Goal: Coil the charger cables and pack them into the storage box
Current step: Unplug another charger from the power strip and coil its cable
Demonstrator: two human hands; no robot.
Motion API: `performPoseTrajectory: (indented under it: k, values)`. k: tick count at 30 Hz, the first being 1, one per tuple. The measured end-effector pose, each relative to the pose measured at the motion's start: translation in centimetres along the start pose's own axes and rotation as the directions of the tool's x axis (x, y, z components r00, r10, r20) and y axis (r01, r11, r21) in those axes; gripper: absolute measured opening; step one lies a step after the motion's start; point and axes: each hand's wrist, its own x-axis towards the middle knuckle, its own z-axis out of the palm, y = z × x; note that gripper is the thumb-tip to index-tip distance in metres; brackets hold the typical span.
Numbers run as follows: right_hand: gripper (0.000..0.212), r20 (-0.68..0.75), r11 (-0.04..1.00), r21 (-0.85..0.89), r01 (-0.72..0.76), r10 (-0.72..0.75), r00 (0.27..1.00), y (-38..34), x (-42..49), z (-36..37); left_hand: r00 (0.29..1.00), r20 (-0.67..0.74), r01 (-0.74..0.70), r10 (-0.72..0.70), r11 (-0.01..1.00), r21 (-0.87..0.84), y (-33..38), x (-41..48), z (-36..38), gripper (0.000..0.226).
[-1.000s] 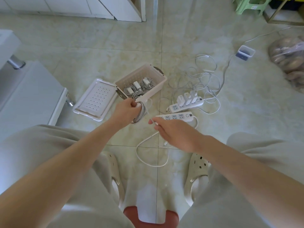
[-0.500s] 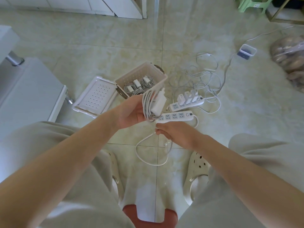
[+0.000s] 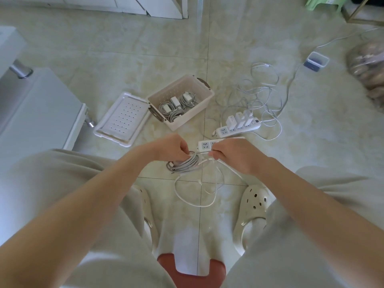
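Coiling under way: left hand has its grip around the coiled cable, right hand pinches the loose tail; next, in my judgement, wind on that slack before transfer to the storage box.

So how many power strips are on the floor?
2. The far strip lies right of the box, with chargers plugged in. The near strip lies closer, partly hidden behind the right hand.
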Motion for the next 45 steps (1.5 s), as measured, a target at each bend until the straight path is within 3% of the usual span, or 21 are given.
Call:
performPoseTrajectory:
  k: [4,10,16,17,18,20,23,26,29,31,32,35,38,42,45]
  values:
    - [0.038,0.027,0.996,-0.086,0.006,-0.004,1.000,-1.6,-0.1,2.4,0.987,-0.087,0.131,-0.133,0.991,-0.029,-1.0,0.8,3.3,0.014]
    - [0.035,0.079,0.996,-0.077,-0.037,0.043,0.996,-3.5,-0.6,6.4,0.954,-0.177,0.220,-0.242,0.966,-0.133,-3.6,1.4,8.1,0.014]
    - [0.026,0.140,0.998,0.059,-0.037,0.029,0.990,-5.4,-1.6,9.0,0.885,-0.150,0.370,-0.440,0.862,-0.346,-6.5,1.8,10.8,0.021]
    - [0.024,0.140,0.997,0.078,-0.027,0.015,0.990,-5.6,-1.8,9.2,0.866,-0.123,0.378,-0.484,0.795,-0.474,-7.0,1.9,11.2,0.024]
    - [0.023,0.136,0.995,0.101,-0.018,0.004,0.991,-5.8,-2.1,9.4,0.844,-0.064,0.371,-0.533,0.664,-0.649,-7.4,1.8,11.5,0.026]
    - [0.025,0.137,0.988,0.155,-0.010,-0.012,0.990,-6.2,-2.7,9.7,0.809,0.109,0.332,-0.578,0.295,-0.896,-7.7,1.5,12.0,0.027]
    - [0.027,0.166,0.981,0.193,0.008,-0.041,0.985,-6.7,-3.3,10.3,0.828,0.284,0.275,-0.483,-0.092,-0.957,-7.4,1.1,12.0,0.030]
    - [0.023,0.233,0.973,0.230,-0.004,-0.051,0.971,-7.1,-3.8,11.6,0.858,0.337,0.203,-0.387,-0.348,-0.916,-7.1,0.9,11.2,0.029]
    - [0.023,0.261,0.945,0.311,-0.098,0.015,0.965,-6.7,-3.6,12.4,0.916,0.333,0.205,-0.223,-0.453,-0.868,-6.5,0.7,10.6,0.033]
    - [0.024,0.264,0.936,0.324,-0.134,0.047,0.963,-6.1,-3.3,12.5,0.948,0.308,0.249,-0.080,-0.415,-0.875,-6.0,0.5,10.4,0.033]
    - [0.024,0.270,0.928,0.338,-0.158,0.065,0.961,-5.7,-3.1,12.5,0.955,0.295,0.267,-0.031,-0.346,-0.900,-5.8,0.3,10.3,0.032]
    - [0.027,0.340,0.867,0.428,-0.255,0.106,0.934,-4.5,-2.7,12.1,0.962,0.271,0.269,0.042,0.053,-0.962,-5.6,-0.3,9.9,0.029]
    - [0.029,0.375,0.847,0.449,-0.284,0.109,0.920,-3.5,-2.6,11.7,0.941,0.311,0.234,0.134,0.407,-0.883,-5.2,-1.1,9.0,0.027]
    - [0.036,0.366,0.895,0.356,-0.268,0.130,0.921,-2.7,-2.3,10.5,0.941,0.312,0.110,0.128,0.758,-0.643,-4.5,-1.5,7.8,0.017]
    - [0.026,0.368,0.910,0.308,-0.279,0.156,0.917,-2.3,-1.7,9.8,0.950,0.296,-0.037,0.103,0.974,-0.224,-4.5,-1.1,7.7,0.014]
